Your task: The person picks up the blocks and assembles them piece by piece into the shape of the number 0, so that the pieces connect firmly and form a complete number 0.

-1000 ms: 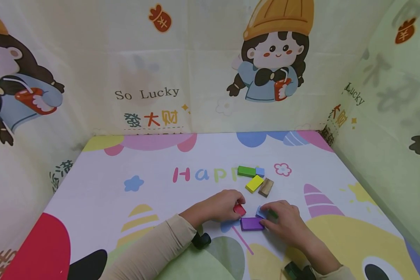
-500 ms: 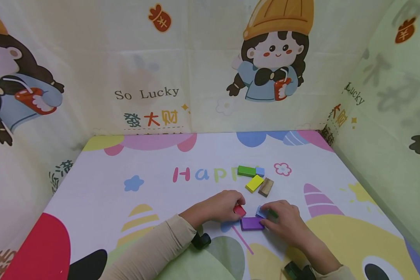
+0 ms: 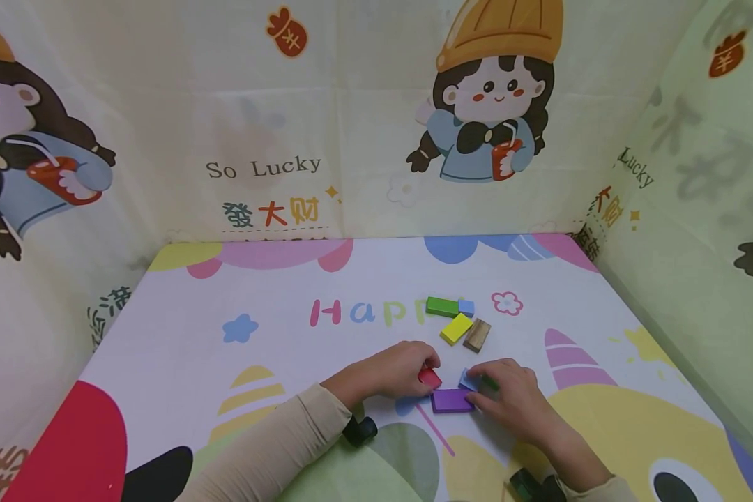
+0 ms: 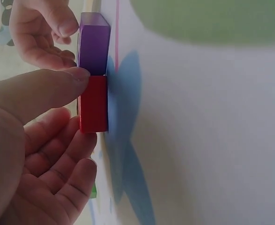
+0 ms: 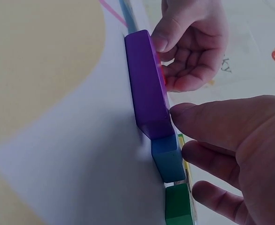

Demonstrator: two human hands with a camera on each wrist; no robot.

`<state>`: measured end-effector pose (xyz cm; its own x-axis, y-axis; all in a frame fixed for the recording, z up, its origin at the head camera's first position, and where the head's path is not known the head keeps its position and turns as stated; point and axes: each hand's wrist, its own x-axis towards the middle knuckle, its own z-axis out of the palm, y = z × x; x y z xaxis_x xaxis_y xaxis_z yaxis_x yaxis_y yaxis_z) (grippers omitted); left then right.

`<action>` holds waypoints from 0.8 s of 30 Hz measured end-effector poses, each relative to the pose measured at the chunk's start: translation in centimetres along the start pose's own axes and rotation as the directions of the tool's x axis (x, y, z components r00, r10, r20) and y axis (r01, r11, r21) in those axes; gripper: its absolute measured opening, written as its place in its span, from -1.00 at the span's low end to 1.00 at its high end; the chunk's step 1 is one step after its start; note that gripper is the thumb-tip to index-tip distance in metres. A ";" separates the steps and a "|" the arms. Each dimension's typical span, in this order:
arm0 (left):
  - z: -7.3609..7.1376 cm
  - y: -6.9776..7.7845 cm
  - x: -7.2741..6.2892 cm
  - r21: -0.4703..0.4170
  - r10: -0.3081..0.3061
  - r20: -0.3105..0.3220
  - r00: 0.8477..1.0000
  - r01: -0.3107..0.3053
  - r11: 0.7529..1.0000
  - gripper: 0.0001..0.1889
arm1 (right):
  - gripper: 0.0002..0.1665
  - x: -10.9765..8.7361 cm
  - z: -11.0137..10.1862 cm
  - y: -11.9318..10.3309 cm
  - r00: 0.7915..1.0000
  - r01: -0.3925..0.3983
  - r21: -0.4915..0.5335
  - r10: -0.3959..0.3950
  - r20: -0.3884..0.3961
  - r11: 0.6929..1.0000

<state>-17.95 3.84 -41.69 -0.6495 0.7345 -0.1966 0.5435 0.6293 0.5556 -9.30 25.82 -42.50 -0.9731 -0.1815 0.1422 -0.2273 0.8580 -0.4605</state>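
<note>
My left hand (image 3: 401,366) pinches a small red block (image 4: 94,104) between thumb and fingers on the tabletop. In the left wrist view, its end meets a purple block (image 4: 94,47). My right hand (image 3: 508,394) is bent around a light blue block (image 5: 169,159), one finger at its edge. The thumb reaches the near purple block's right end. Purple and blue touch in the right wrist view. Beyond the blue one, a small gap apart, a green block (image 5: 179,205) lies under my right fingers. In the head view those fingers partly hide the blue and green blocks.
Farther back lie a long green block (image 3: 442,307), a small light blue block (image 3: 466,308), a yellow block (image 3: 456,330) and a brown wooden block (image 3: 477,336). The printed tabletop (image 3: 276,307) ends at cloth walls (image 3: 364,139) behind and on both sides.
</note>
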 end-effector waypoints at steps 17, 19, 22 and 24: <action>0.0 0.2 0.0 0.024 -0.016 0.018 1.000 0.015 1.000 -0.56 | -0.66 0.0 0.0 0.1 0.999 0.025 -0.001 -0.025 -0.022 1.000; 0.0 0.2 0.0 0.019 -0.016 0.021 1.000 0.016 1.000 -0.54 | -0.66 0.0 0.0 0.2 1.000 0.023 0.002 -0.023 -0.019 1.000; 0.0 0.1 0.0 0.013 -0.015 0.022 1.000 0.014 1.000 -0.53 | -0.67 0.0 0.0 0.2 1.000 0.019 0.006 -0.019 -0.014 1.000; 0.0 0.1 0.0 0.007 -0.013 0.023 1.000 0.013 1.000 -0.52 | -0.67 0.0 0.0 0.2 1.000 0.017 0.008 -0.017 -0.011 1.000</action>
<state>-17.90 3.91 -41.62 -0.6441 0.7317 -0.2228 0.5385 0.6407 0.5473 -9.36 25.97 -42.61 -0.9686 -0.1902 0.1598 -0.2439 0.8508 -0.4654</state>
